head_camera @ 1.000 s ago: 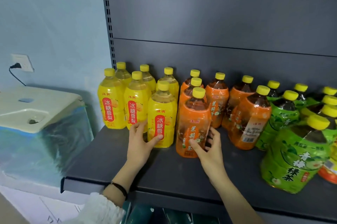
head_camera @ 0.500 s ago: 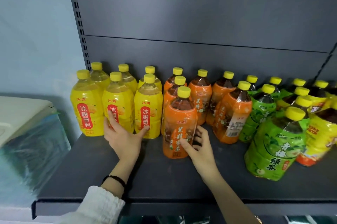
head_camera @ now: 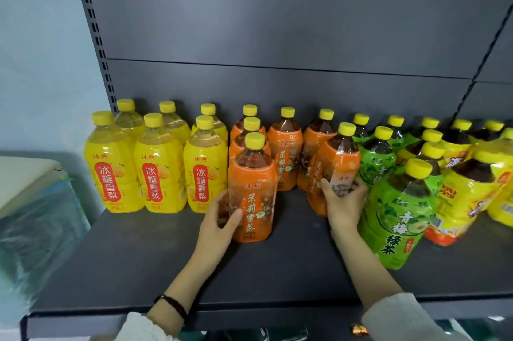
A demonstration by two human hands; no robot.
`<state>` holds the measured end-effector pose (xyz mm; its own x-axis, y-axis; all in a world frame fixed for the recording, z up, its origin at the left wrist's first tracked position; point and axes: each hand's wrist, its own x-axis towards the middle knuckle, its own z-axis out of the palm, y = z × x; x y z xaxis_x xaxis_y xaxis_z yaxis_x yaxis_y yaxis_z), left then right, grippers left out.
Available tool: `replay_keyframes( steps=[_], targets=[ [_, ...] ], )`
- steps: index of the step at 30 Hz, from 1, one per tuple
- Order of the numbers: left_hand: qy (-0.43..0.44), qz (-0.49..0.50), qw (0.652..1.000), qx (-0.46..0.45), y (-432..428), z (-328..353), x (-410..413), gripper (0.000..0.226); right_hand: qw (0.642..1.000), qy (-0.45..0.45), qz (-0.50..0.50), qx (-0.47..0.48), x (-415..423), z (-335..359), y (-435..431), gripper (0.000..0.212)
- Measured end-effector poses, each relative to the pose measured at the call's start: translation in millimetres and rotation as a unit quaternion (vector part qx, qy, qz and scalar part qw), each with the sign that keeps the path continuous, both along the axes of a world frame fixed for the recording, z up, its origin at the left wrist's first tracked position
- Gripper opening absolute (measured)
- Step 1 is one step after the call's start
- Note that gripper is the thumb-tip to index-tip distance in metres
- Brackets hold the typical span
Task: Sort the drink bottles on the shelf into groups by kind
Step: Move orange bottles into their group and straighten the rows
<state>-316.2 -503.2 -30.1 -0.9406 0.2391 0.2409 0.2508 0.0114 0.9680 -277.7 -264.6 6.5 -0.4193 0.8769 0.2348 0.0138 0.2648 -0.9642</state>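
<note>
Gripping the front orange bottle (head_camera: 254, 188) low on its left side, your left hand (head_camera: 219, 218) curls round it, thumb on the label. Your right hand (head_camera: 344, 202) wraps round the lower half of a tilted orange bottle (head_camera: 333, 166) to the right. Both bottles are mid-row on the dark shelf (head_camera: 138, 257). Yellow bottles (head_camera: 161, 174) are packed together at left, just beside the front orange one. More orange bottles (head_camera: 286, 157) stand farther back. A near green bottle (head_camera: 399, 210) crowds your right wrist. Yellow-wrapped dark bottles (head_camera: 472, 193) are at right.
</note>
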Motion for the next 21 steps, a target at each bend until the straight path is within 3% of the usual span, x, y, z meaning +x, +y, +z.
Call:
replay_keyframes(
  steps=[2, 5, 8, 15, 21],
  targets=[
    [-0.005, -0.018, 1.0, -0.024, 0, -2, 1, 0.083, 1.0, -0.01, -0.014, 0.009, -1, 5, 1, 0.072],
    [-0.015, -0.022, 0.999, -0.024, 1, -3, 0, 0.076, 0.999, -0.029, -0.002, 0.04, 2, -1, 2, 0.071],
    [-0.015, -0.024, 0.999, -0.023, 0, -2, -1, 0.083, 0.996, -0.033, 0.035, 0.073, 4, -7, 2, 0.07],
    [-0.013, -0.017, 0.999, -0.03, 2, -2, 1, 0.087, 0.97, -0.058, 0.223, 0.072, 4, -7, -10, 0.069],
    [-0.013, -0.018, 0.999, -0.038, 2, 2, 3, 0.06, 0.944, -0.057, 0.325, 0.021, -5, -3, -15, 0.069]
  ],
)
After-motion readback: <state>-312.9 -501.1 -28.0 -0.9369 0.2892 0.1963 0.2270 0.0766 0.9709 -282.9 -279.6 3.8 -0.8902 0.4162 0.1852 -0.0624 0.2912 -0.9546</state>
